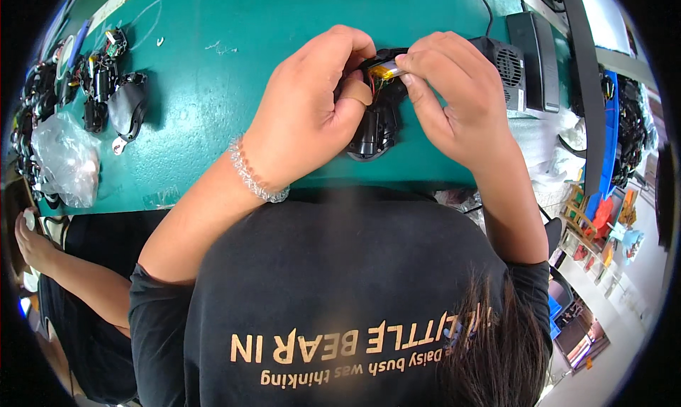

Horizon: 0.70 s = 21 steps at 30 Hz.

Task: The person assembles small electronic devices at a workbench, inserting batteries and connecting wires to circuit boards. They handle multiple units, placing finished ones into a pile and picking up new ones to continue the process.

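Note:
A black plastic device (374,132) with a rounded end lies on the green table (234,130), its inside laid open with thin coloured wires showing. My left hand (305,102) is closed around its upper left side; a tan strip wraps the thumb. Between the thumb and fingers of my right hand (461,88) is a small flat silver battery pack (386,71) with yellow tape at one end. The pack sits over the device's opening, close to the wires. My fingers hide part of the housing, and whether the pack touches its inside I cannot tell.
More black device parts (103,81) and a clear plastic bag (67,159) crowd the left end. Black boxes, one with a round grille (508,67), stand at the right beside a dark upright post (592,88). Another person's hand (34,244) is at lower left.

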{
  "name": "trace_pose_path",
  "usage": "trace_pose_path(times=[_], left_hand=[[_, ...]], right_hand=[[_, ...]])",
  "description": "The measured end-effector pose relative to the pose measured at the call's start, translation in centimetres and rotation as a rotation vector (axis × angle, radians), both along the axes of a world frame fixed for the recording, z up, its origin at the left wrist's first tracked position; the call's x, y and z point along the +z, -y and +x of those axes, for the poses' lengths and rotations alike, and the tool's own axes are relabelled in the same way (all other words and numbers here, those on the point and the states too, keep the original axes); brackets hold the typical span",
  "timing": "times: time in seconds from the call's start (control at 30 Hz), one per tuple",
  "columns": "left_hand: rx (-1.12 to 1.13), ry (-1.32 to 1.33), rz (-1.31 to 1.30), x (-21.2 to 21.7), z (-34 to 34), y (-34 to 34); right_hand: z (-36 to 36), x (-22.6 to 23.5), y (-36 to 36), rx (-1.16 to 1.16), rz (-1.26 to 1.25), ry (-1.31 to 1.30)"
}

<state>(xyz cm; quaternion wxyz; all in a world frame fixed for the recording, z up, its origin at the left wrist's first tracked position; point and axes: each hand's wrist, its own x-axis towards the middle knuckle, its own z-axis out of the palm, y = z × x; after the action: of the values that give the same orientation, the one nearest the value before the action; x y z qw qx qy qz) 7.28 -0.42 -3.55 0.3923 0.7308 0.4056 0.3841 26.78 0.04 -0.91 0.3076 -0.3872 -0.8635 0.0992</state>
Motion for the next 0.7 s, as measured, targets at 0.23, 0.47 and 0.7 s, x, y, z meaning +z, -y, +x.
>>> trace_pose_path(times=[0.23, 0.47, 0.7], left_hand=[[0.018, 0.023, -0.009, 0.25, 0.43, -0.25], [0.001, 0.019, 0.003, 0.1, 0.49, -0.48], [-0.023, -0.023, 0.011, 0.16, 0.37, -0.5]], right_hand=[[0.24, 0.12, 0.02, 0.011, -0.043, 0.01], [0.53, 0.54, 0.04, 0.035, -0.072, 0.037], [0.35, 0.89, -0.15, 0.036, -0.08, 0.086]])
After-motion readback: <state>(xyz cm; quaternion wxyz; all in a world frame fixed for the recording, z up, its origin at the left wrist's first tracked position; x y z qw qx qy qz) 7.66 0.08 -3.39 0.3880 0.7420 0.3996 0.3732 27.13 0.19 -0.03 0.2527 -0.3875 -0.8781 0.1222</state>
